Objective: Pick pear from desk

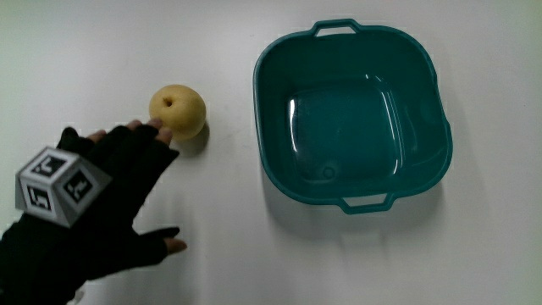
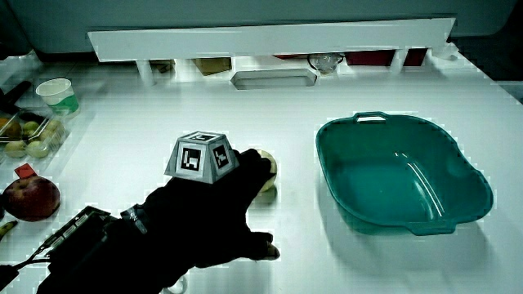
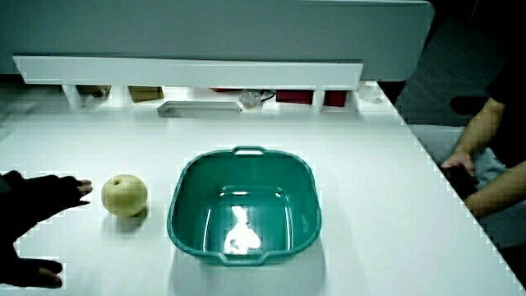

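Hand [image 1: 102, 199]: black glove, fingers spread wide with thumb held out apart, gripping nothing. 1 fingertip [image 1: 161, 131] reaches the pear's side in the main view; whether it actually touches cannot be told. Patterned cube [image 1: 58, 183] sits on the back of the hand. In a side view the hand [image 3: 33, 222] lies low over the table beside the pear, with a clear gap showing between fingertips and fruit.

Pear [image 1: 178, 112]: 1 item, yellow, round, resting upright on the white table [image 1: 220, 246], stem dimple upward. It lies between the hand and the basin, apart from the basin. In a side view the pear [image 2: 270, 167] is mostly hidden by the glove and cube; in a side view it [image 3: 125, 196] shows whole.

Basin [image 1: 351, 110]: 1 item, teal plastic, square with rounded corners, 2 handles, nothing in it.

Shown in a side view only: an apple [image 2: 31, 198] at the table's edge beside the forearm, a tray of small fruit [image 2: 29, 135] and a white cup [image 2: 57, 94] farther from the person than the apple. Both side views show the low partition [image 2: 270, 37] and a shallow grey tray [image 2: 272, 78] just in front of it.
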### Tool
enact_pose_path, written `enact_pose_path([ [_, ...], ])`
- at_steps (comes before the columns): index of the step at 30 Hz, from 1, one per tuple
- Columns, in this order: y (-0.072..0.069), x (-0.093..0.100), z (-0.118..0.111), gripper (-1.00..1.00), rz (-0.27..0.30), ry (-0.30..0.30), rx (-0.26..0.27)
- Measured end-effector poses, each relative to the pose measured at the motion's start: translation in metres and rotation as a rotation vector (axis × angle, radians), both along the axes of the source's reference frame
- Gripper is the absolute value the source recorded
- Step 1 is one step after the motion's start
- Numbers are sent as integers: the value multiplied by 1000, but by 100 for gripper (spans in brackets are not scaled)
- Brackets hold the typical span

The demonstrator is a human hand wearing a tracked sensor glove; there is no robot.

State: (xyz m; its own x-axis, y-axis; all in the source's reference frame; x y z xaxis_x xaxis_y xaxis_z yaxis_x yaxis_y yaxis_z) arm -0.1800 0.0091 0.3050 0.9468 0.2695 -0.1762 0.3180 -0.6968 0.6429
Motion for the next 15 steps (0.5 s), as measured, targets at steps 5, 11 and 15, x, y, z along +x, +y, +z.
enact_pose_path([
  [5,-27,-12,15,0,-6,23,13],
  [11,-55,-20,25,0,-137,87,-119],
  [15,-73,-21,34,0,-164,102,-108],
])
